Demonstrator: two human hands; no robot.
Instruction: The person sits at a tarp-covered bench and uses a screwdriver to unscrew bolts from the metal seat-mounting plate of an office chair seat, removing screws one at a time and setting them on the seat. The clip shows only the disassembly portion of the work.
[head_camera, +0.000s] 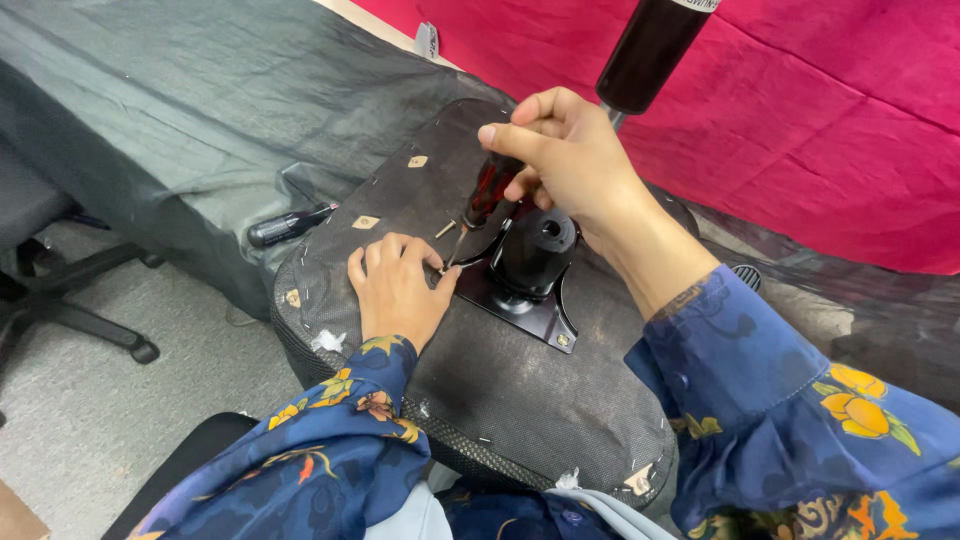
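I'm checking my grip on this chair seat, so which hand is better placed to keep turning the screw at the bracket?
Right, probably. The right hand already grips the screwdriver, tip down at the black bracket. The left hand lies on the seat underside, fingers by the tip.

Office: carpet floor (80, 420), swivel chair base (70, 300)

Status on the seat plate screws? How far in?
Done: black mounting plate sits on the upturned seat underside, with a fastener visible at its near corner. In hand: right hand drives a red-handled screwdriver at the plate's left corner; left hand steadies the tip. Left: a loose screw lies beside it; far corners are hidden.
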